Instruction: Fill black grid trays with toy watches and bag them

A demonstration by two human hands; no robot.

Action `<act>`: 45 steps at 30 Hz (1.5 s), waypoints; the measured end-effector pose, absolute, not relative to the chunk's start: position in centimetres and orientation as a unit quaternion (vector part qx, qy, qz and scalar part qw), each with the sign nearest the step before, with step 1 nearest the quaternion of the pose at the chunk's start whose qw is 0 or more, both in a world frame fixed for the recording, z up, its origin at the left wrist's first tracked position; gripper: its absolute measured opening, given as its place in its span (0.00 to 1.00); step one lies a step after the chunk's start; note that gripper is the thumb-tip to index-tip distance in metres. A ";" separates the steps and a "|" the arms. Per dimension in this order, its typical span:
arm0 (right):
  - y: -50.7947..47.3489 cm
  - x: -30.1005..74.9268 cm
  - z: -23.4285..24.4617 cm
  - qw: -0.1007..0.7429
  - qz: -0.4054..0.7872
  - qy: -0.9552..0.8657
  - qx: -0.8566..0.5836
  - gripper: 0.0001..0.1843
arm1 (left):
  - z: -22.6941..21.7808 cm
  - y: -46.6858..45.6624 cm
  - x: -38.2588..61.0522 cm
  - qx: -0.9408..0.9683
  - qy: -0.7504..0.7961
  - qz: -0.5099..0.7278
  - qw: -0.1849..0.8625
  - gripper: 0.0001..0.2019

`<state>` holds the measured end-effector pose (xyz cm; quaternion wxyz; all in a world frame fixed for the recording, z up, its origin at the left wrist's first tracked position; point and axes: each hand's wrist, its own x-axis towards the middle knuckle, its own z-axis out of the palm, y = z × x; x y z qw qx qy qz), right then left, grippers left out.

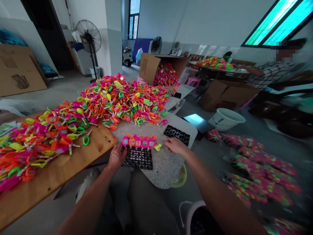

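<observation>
A row of pink and orange toy watches (138, 142) stands along the far edge of a black plastic grid tray (138, 160). At the left end of the row, my left hand (117, 156) is closed with its fingertips on the tray's corner, close to the first pink watch. To the right of the row lies a yellow toy watch (158, 147) on the speckled tabletop (163, 166). My right hand (174, 145) is just right of that yellow piece, fingers drawn together; anything pinched between them is too small to make out.
A large heap of colourful toy watches (117, 98) spreads behind and onto the wooden board (97, 143) at left. Another black grid tray (177, 134) lies at right. Filled clear bags (264, 166) and a white bucket (226, 119) stand on the floor. A person (271, 70) sits at a farther table.
</observation>
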<state>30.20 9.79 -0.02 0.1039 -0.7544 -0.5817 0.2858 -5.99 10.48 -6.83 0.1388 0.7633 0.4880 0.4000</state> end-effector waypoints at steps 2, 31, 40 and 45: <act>10.3 30.3 0.0 0.111 0.188 -0.646 -0.732 0.14 | -6.8 10.5 -6.0 0.763 0.485 0.404 0.138 0.03; 0.9 21.2 -0.7 0.306 0.372 -0.532 -0.696 0.14 | -8.1 10.7 -4.7 0.738 0.512 0.412 0.153 0.09; 3.7 13.8 -0.8 0.389 0.504 -0.499 -0.588 0.19 | -7.7 10.5 -5.7 0.767 0.477 0.391 0.180 0.09; 4.3 11.0 -0.9 0.324 0.501 -0.514 -0.616 0.14 | -6.8 9.8 -5.9 0.798 0.464 0.353 0.152 0.10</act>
